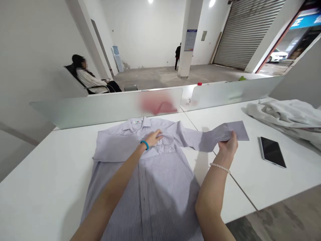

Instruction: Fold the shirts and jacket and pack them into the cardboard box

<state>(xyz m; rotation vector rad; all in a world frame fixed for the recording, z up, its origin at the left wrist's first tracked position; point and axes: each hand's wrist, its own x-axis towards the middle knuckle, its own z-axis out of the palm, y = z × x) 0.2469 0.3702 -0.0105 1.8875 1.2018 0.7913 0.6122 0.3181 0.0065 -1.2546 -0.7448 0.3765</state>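
A striped, pale purple long-sleeved shirt (163, 177) lies front up on the white table, its collar at the far side. One sleeve, on the left, is folded across the chest, and its cuff end reaches past the button line. My left hand (152, 138), with a blue band at the wrist, rests on the chest beside that cuff end; its fingers are slightly bent and apart. My right hand (228, 144), wearing a pale bead bracelet, grips the other sleeve near the cuff (238, 130). That sleeve is stretched out to the right, partly raised off the table.
A black-screened tablet (273, 151) lies right of my right hand. Behind it is a heap of white cloth (291, 117). Frosted dividers (112, 107) line the table's far edge. Beyond them one person (90, 78) sits in a chair and another stands near a pillar.
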